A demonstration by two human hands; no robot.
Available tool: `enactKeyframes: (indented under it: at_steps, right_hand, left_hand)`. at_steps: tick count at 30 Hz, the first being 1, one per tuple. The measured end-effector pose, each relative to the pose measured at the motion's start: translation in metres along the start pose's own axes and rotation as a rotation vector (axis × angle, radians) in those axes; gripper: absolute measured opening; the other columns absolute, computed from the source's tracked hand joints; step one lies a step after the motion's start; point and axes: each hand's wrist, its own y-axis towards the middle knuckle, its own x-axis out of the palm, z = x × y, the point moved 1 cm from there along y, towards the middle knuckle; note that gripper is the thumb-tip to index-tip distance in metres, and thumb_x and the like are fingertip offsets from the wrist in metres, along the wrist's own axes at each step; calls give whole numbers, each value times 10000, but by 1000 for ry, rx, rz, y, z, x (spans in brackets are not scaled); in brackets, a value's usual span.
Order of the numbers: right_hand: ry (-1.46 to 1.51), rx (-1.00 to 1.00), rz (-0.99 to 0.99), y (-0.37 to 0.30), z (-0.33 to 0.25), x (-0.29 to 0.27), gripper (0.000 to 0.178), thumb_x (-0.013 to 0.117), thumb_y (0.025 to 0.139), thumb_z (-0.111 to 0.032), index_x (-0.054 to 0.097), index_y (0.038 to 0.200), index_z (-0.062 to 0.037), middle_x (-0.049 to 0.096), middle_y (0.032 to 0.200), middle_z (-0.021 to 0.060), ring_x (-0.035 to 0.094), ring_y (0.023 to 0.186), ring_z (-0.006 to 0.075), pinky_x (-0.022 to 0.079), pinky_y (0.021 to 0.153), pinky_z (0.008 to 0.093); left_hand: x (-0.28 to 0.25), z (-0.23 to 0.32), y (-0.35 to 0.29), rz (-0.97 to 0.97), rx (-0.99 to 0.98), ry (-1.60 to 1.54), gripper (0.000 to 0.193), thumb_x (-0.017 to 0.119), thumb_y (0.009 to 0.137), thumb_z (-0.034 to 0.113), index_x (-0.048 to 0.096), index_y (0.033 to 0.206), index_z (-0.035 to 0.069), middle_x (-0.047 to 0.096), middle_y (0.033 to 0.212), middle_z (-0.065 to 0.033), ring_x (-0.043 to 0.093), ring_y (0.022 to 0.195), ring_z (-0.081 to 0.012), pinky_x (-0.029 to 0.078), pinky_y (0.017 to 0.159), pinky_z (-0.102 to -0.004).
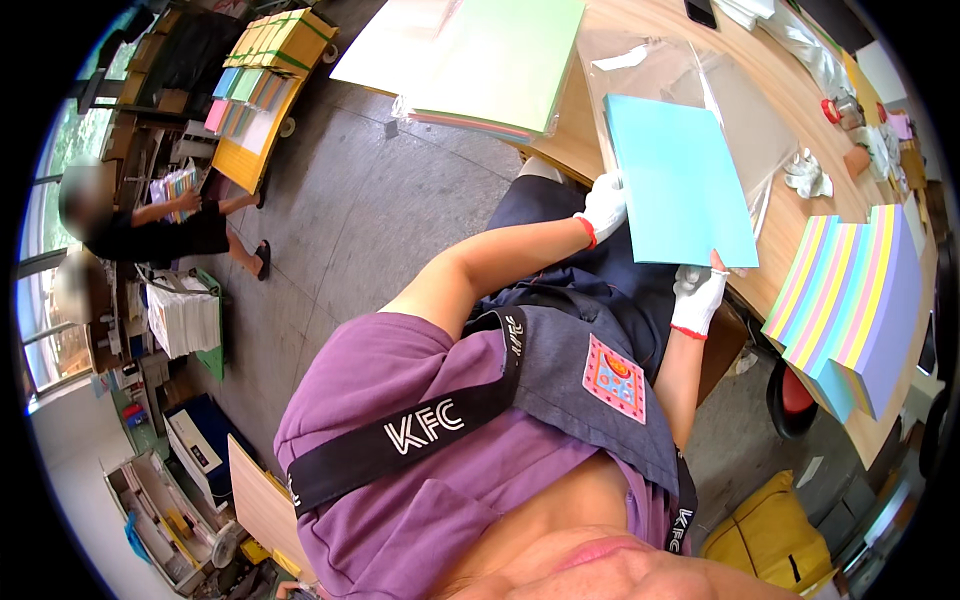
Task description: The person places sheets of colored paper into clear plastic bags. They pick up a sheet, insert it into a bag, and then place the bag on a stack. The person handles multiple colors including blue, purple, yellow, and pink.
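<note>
- Blue paper (680,180) ×1, upper right; phone (701,12) ×1, top.
- Left hand (604,210): half-curled at left edge; cannot tell grip.
- Right hand (698,298): pinches lower edge.

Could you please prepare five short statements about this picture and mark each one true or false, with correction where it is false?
1. The right hand holds the lower edge of the blue paper. True.
2. The left hand is bare. False: it wears a white glove with a red cuff.
3. The green paper lies right of the blue paper. False: it lies left.
4. A multicoloured paper stack is on the table. True.
5. The blue paper is striped. False: it is plain.
</note>
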Motion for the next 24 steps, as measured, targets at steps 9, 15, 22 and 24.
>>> enactKeyframes:
  at_steps: [9, 15, 22, 24]
  right_hand:
    - [115, -92, 30, -34, 55, -30, 238, 585, 925, -154, 536, 1139, -61, 630, 862, 77, 605, 614, 207, 500, 479, 329]
    - [186, -145, 91, -30, 89, -47, 218, 566, 932, -87, 516, 1136, -28, 610, 881, 119, 601, 649, 234, 512, 532, 358]
    - [342, -96, 191, 22, 58, -20, 306, 528, 955, -117, 458, 1231, -5, 591, 1000, 140, 600, 847, 249, 528, 728, 379]
    - [414, -55, 76, 17, 64, -20, 349, 494, 970, -120, 427, 1289, 2, 591, 1076, 155, 596, 937, 255, 523, 794, 391]
  left_hand:
    - [-32, -10, -65, -210, -271, 67, 186, 534, 939, 101, 640, 1065, 14, 627, 761, -23, 566, 656, -78, 478, 608, -230]
    - [-42, -43, -67, -126, -498, 150, 138, 532, 941, 103, 644, 986, 35, 659, 729, -41, 552, 507, -99, 483, 510, -223]
    - [-52, -43, -56, -225, -572, 157, 170, 627, 933, 207, 642, 937, 38, 691, 844, -66, 563, 554, -94, 480, 519, -232]
    - [-59, -45, -49, -268, -614, 97, 188, 631, 927, 230, 648, 944, 43, 695, 843, -62, 580, 581, -102, 502, 550, -242]
